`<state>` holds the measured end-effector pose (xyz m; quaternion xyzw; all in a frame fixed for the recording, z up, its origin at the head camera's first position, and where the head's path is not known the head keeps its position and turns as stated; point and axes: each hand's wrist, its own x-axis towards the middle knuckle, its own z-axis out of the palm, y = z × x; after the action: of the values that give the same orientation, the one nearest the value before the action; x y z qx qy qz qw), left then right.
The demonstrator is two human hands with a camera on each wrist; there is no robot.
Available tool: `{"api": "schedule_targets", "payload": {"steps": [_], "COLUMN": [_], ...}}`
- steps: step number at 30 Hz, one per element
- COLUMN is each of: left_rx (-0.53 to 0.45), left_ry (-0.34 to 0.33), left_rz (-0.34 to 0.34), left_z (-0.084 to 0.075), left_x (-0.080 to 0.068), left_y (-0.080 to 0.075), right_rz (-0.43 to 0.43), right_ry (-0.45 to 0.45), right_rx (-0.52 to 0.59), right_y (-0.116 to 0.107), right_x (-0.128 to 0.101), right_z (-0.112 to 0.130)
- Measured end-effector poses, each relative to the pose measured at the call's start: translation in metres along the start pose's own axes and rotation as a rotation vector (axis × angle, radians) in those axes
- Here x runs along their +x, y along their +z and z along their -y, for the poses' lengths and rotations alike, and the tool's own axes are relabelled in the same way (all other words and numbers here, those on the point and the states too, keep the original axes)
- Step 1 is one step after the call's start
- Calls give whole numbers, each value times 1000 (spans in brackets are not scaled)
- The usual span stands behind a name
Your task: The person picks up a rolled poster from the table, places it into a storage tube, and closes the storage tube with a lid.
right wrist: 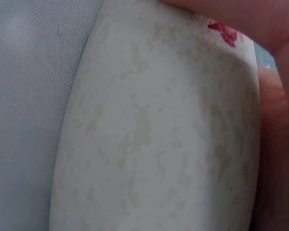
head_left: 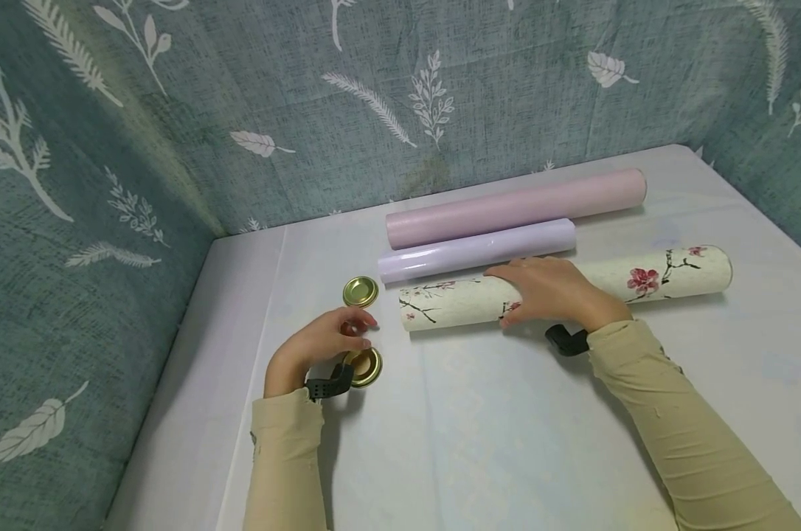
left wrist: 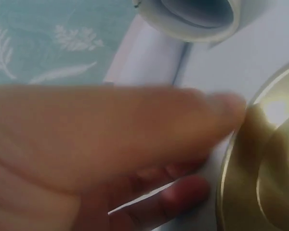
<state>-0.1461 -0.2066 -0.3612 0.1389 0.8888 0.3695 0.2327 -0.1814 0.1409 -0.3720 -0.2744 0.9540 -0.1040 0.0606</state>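
A cream roll of wallpaper [head_left: 679,276] with red blossoms and dark twigs lies across the table. My right hand [head_left: 549,289] grips it from above near its middle, thumb on the near side and fingers over the far side. The right wrist view shows the roll's speckled surface [right wrist: 144,130] up close. To the left, my left hand [head_left: 324,338] hovers between two round gold lids, its fingers loosely bent around nothing visible. The far lid [head_left: 361,291] lies just beyond the fingers; the near lid [head_left: 367,366] is by the thumb, partly covered by the wrist camera.
Behind the cream roll lie a shiny lilac roll [head_left: 476,251] and a longer pink roll [head_left: 516,208], roughly parallel to it. A white cloth covers the table [head_left: 507,442]. Green leaf-patterned fabric [head_left: 374,88] stands along the back and sides.
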Motion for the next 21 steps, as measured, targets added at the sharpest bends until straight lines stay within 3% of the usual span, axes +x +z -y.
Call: {"api": "schedule_targets", "payload": {"steps": [6, 21], "left_rx": [29, 93], "left_ry": [40, -46], "left_rz": [-1, -157], "left_z": [20, 18], "left_x": [11, 16], "left_y": [3, 6], "right_rz": [0, -1], "right_ry": [-6, 0], "right_rx": [6, -8], "right_y": [-1, 0], "right_x": [-1, -1], "right_z": [0, 0]}}
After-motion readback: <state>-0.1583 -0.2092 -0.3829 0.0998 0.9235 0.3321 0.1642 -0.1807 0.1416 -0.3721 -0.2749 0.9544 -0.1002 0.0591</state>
